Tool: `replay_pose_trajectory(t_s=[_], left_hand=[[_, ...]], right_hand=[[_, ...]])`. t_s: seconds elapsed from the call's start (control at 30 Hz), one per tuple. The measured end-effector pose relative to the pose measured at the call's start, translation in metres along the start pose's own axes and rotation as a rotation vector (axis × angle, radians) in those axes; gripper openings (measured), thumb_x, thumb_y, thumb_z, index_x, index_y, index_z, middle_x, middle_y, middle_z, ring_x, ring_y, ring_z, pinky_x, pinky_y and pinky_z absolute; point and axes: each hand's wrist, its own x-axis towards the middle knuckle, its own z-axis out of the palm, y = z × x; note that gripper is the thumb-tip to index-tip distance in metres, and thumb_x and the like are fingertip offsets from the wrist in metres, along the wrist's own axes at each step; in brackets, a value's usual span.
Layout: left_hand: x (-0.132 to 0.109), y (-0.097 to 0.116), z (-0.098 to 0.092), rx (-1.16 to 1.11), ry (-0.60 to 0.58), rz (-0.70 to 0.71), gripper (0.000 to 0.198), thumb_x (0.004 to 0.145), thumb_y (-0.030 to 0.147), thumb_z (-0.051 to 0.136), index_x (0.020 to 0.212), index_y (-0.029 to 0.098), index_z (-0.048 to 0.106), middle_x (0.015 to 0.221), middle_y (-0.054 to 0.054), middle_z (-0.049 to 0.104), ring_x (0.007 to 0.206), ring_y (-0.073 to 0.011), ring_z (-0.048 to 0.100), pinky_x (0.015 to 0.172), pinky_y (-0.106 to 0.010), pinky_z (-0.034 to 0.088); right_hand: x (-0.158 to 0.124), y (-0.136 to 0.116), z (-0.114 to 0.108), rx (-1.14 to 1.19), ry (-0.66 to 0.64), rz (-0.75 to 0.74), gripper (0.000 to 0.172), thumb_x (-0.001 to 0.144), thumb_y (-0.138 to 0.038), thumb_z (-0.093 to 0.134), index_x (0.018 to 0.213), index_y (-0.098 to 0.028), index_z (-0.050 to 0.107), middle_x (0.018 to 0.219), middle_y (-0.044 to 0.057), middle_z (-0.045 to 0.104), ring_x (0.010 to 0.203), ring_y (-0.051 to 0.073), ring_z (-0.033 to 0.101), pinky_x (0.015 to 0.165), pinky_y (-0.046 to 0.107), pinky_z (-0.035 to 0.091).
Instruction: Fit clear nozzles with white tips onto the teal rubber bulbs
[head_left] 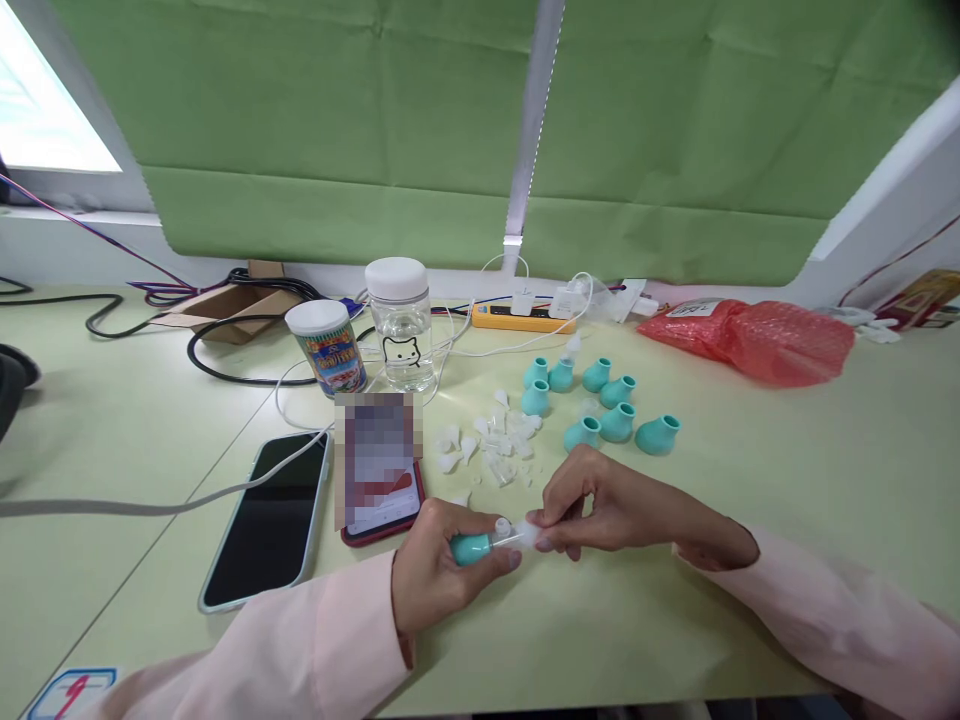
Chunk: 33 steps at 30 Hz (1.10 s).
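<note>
My left hand (439, 565) is closed around a small teal rubber bulb (471, 547) with a clear neck, held just above the pale green table (660, 630). My right hand (600, 505) pinches a small clear plastic tip (525, 535) against the bulb's neck. Both sleeves are pink. Behind my hands lies a scatter of clear plastic tips (495, 440). Farther back stand several more teal bulbs (604, 405), one with a clear tip fitted.
A black phone (270, 520) with a white cable lies at the left, a red-cased phone (382, 490) beside it. A clear jar with a white lid (401, 325) and a printed can (328, 348) stand behind. A yellow power strip (521, 318), a cardboard box (225, 305) and a red bag (750, 340) lie farther back.
</note>
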Motion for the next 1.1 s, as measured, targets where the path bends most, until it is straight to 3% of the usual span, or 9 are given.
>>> replay_pose_trajectory(t_s=[0.13, 0.27, 0.57, 0.67, 0.93, 1.1], left_hand=[[0.000, -0.001, 0.000, 0.112, 0.068, 0.102, 0.028, 0.077, 0.027, 0.053, 0.054, 0.011, 0.056, 0.049, 0.006, 0.029, 0.046, -0.0067, 0.024, 0.044, -0.022, 0.020], [-0.002, 0.000, 0.001, 0.137, 0.122, 0.162, 0.026, 0.078, 0.027, 0.051, 0.062, 0.010, 0.062, 0.050, 0.002, 0.042, 0.046, -0.0078, 0.032, 0.046, -0.022, 0.026], [-0.006, 0.002, 0.004, 0.124, 0.172, 0.189, 0.024, 0.078, 0.028, 0.051, 0.069, 0.013, 0.066, 0.056, -0.002, 0.059, 0.047, -0.0107, 0.048, 0.047, -0.021, 0.035], [-0.007, 0.003, 0.005, 0.122, 0.244, 0.191, 0.022, 0.078, 0.029, 0.051, 0.074, 0.014, 0.067, 0.056, -0.002, 0.061, 0.050, -0.0128, 0.052, 0.048, -0.021, 0.039], [-0.010, 0.005, 0.008, 0.162, 0.260, 0.294, 0.018, 0.079, 0.021, 0.049, 0.071, 0.017, 0.065, 0.059, -0.002, 0.062, 0.050, -0.0117, 0.052, 0.049, -0.021, 0.038], [-0.014, 0.000, 0.009, 0.075, 0.290, 0.207, 0.017, 0.079, 0.027, 0.051, 0.073, 0.017, 0.064, 0.060, -0.002, 0.060, 0.052, -0.0130, 0.051, 0.053, -0.023, 0.038]], right_hand=[[0.002, -0.003, 0.003, 0.052, 0.078, -0.031, 0.014, 0.069, -0.024, 0.064, 0.069, -0.010, 0.067, 0.056, 0.005, 0.065, 0.048, 0.010, 0.058, 0.045, 0.018, 0.046], [0.004, -0.006, 0.007, 0.152, 0.131, -0.028, 0.012, 0.065, -0.023, 0.067, 0.064, -0.011, 0.067, 0.058, 0.005, 0.067, 0.049, 0.010, 0.059, 0.045, 0.017, 0.047], [0.005, -0.001, 0.020, 0.416, 0.252, 0.087, 0.020, 0.056, -0.023, 0.073, 0.072, -0.012, 0.068, 0.060, 0.005, 0.067, 0.053, 0.014, 0.063, 0.047, 0.020, 0.050], [0.006, -0.004, 0.021, 0.329, 0.325, 0.079, 0.021, 0.057, -0.019, 0.072, 0.078, -0.015, 0.070, 0.063, 0.005, 0.067, 0.053, 0.012, 0.061, 0.045, 0.017, 0.048], [0.002, -0.008, 0.030, 0.400, 0.249, 0.093, 0.022, 0.069, -0.025, 0.063, 0.088, -0.015, 0.068, 0.060, 0.005, 0.064, 0.050, 0.011, 0.059, 0.047, 0.021, 0.049], [0.005, -0.016, 0.038, 0.375, 0.381, 0.123, 0.022, 0.070, -0.030, 0.062, 0.081, -0.013, 0.068, 0.059, 0.005, 0.064, 0.050, 0.011, 0.059, 0.047, 0.020, 0.050]])
